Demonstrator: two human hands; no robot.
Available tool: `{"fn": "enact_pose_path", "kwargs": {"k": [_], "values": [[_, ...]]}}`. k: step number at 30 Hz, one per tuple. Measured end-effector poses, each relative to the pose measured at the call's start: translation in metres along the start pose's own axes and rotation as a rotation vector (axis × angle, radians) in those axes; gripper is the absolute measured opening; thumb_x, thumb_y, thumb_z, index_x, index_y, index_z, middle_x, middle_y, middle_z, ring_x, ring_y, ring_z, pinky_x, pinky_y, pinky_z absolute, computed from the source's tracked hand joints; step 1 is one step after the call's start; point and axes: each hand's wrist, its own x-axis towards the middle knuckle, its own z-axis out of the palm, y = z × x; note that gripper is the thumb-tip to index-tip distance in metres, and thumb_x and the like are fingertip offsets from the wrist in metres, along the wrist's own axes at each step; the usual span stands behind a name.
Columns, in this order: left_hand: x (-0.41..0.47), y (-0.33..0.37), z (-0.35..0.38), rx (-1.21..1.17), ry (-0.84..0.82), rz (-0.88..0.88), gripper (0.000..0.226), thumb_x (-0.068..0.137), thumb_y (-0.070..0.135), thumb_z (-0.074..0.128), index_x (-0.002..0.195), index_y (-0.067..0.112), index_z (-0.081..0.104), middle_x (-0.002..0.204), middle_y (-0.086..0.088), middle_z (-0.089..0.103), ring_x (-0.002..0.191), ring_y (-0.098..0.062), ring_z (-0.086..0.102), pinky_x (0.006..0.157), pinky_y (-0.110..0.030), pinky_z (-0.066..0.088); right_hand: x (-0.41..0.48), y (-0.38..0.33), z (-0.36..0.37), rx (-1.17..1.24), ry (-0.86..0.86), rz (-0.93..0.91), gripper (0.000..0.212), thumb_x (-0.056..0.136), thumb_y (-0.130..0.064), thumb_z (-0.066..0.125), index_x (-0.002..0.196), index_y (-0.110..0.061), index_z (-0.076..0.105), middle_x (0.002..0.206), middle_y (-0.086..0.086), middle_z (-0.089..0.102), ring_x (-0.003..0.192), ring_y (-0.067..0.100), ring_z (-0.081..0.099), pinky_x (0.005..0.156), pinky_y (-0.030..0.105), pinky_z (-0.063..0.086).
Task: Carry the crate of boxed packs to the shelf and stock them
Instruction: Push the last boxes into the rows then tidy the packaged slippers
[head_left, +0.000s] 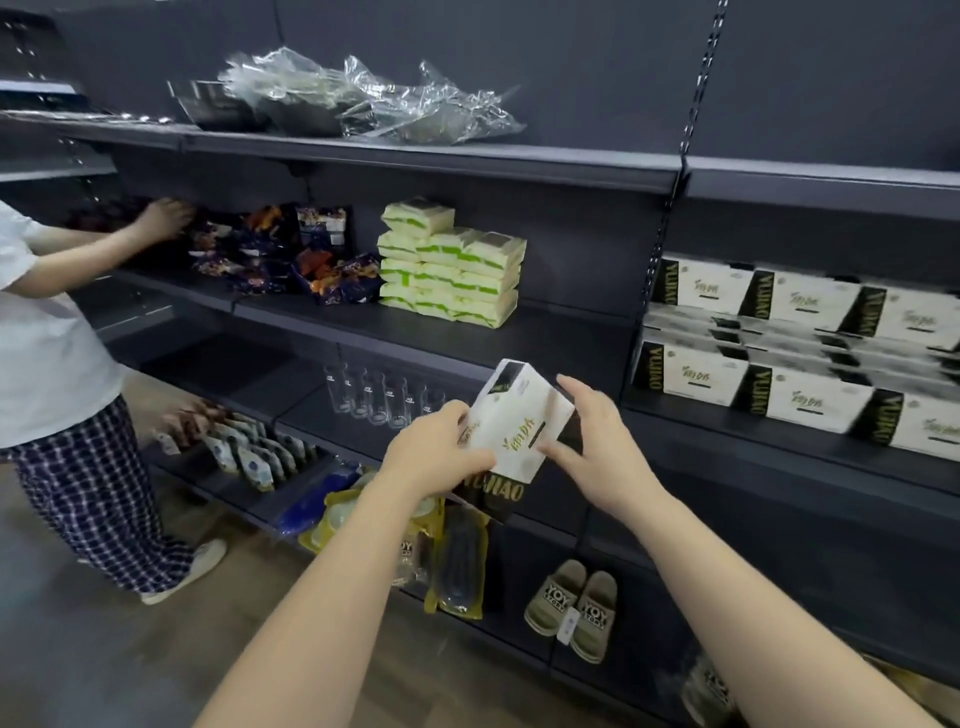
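I hold a white and black boxed pack (519, 423) with gold lettering in front of the dark shelving, tilted. My left hand (436, 452) grips its left lower side, thumb across the front. My right hand (597, 447) touches its right side with fingers spread and fairly straight. A second black pack marked YUJIAO (496, 493) shows just below it. More of the same boxed packs (779, 332) stand in two stacked rows on the right shelf (779, 441). No crate is in view.
Another person in a white shirt and checked trousers (57, 374) stands at the left, reaching into snack bags (280, 249). Green-white packs (452, 265) are stacked mid shelf. Glasses (379, 395), slippers (571, 608) and hanging goods sit lower. Crumpled plastic wrap (374, 98) lies on top.
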Motion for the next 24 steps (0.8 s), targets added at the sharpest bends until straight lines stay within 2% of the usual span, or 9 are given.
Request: {"fn": "enact_pose_path", "kwargs": {"k": [2, 3, 5, 7, 11, 14, 16, 20, 24], "values": [[0.008, 0.002, -0.013, 0.114, 0.026, 0.061, 0.047, 0.076, 0.043, 0.063, 0.119, 0.031, 0.049, 0.106, 0.010, 0.060, 0.092, -0.017, 0.058, 0.075, -0.035, 0.050, 0.012, 0.000, -0.012, -0.072, -0.029, -0.048, 0.077, 0.088, -0.035, 0.070, 0.148, -0.046, 0.023, 0.160, -0.002, 0.020, 0.147, 0.021, 0.022, 0.113, 0.042, 0.032], [0.013, 0.004, -0.018, 0.168, 0.027, 0.093, 0.045, 0.075, 0.043, 0.062, 0.117, 0.033, 0.050, 0.105, 0.011, 0.060, 0.093, -0.017, 0.059, 0.075, -0.035, 0.050, 0.018, 0.000, -0.019, -0.076, -0.059, -0.069, 0.076, 0.089, -0.033, 0.070, 0.148, -0.047, 0.024, 0.161, -0.005, 0.018, 0.146, 0.019, 0.023, 0.114, 0.043, 0.033], [0.021, 0.007, -0.027, 0.248, 0.007, 0.146, 0.048, 0.073, 0.042, 0.061, 0.120, 0.038, 0.051, 0.108, 0.011, 0.058, 0.097, -0.019, 0.059, 0.074, -0.034, 0.048, 0.027, -0.004, -0.029, -0.069, -0.136, -0.131, 0.073, 0.089, -0.030, 0.070, 0.148, -0.045, 0.030, 0.160, -0.011, 0.021, 0.141, 0.013, 0.034, 0.113, 0.039, 0.036], [0.028, 0.011, -0.032, 0.289, -0.021, 0.201, 0.050, 0.073, 0.040, 0.061, 0.122, 0.041, 0.050, 0.109, 0.013, 0.056, 0.097, -0.018, 0.058, 0.073, -0.034, 0.047, 0.035, -0.008, -0.034, -0.104, -0.222, -0.187, 0.071, 0.087, -0.027, 0.072, 0.147, -0.040, 0.036, 0.158, -0.012, 0.026, 0.140, 0.011, 0.035, 0.113, 0.036, 0.035], [0.045, 0.023, -0.036, 0.355, -0.068, 0.330, 0.035, 0.071, 0.038, 0.062, 0.105, 0.039, 0.054, 0.094, 0.011, 0.055, 0.085, -0.016, 0.057, 0.059, -0.029, 0.040, 0.045, -0.007, -0.035, -0.161, -0.336, -0.135, 0.073, 0.084, -0.027, 0.075, 0.146, -0.032, 0.038, 0.144, -0.011, 0.037, 0.130, 0.013, 0.042, 0.108, 0.030, 0.036], [0.058, 0.032, -0.033, 0.372, -0.071, 0.392, 0.047, 0.071, 0.036, 0.064, 0.117, 0.041, 0.052, 0.101, 0.012, 0.054, 0.089, -0.013, 0.056, 0.065, -0.031, 0.045, 0.047, 0.002, -0.032, -0.194, -0.273, -0.049, 0.084, 0.072, -0.034, 0.084, 0.143, -0.034, 0.040, 0.125, -0.011, 0.041, 0.115, 0.014, 0.048, 0.098, 0.032, 0.043], [0.065, 0.040, -0.030, 0.366, -0.065, 0.433, 0.055, 0.072, 0.034, 0.065, 0.124, 0.041, 0.048, 0.105, 0.013, 0.052, 0.093, -0.012, 0.055, 0.066, -0.030, 0.042, 0.048, 0.008, -0.033, -0.215, -0.203, -0.017, 0.082, 0.066, -0.036, 0.087, 0.137, -0.033, 0.044, 0.121, -0.010, 0.043, 0.110, 0.014, 0.049, 0.091, 0.030, 0.045], [0.084, 0.054, -0.014, 0.373, -0.041, 0.505, 0.056, 0.074, 0.035, 0.066, 0.127, 0.037, 0.048, 0.109, 0.011, 0.051, 0.097, -0.014, 0.056, 0.071, -0.032, 0.046, 0.050, 0.022, -0.042, -0.267, -0.129, 0.028, 0.074, 0.070, -0.034, 0.085, 0.133, -0.032, 0.046, 0.121, -0.009, 0.043, 0.108, 0.017, 0.050, 0.085, 0.030, 0.043], [0.109, 0.072, 0.003, 0.332, 0.010, 0.541, 0.081, 0.079, 0.042, 0.068, 0.149, 0.032, 0.028, 0.135, 0.005, 0.041, 0.119, -0.018, 0.048, 0.084, -0.034, 0.047, 0.057, 0.040, -0.062, -0.265, -0.045, 0.138, 0.075, 0.072, -0.031, 0.084, 0.137, -0.029, 0.045, 0.130, -0.007, 0.038, 0.113, 0.019, 0.048, 0.091, 0.031, 0.045]]}}
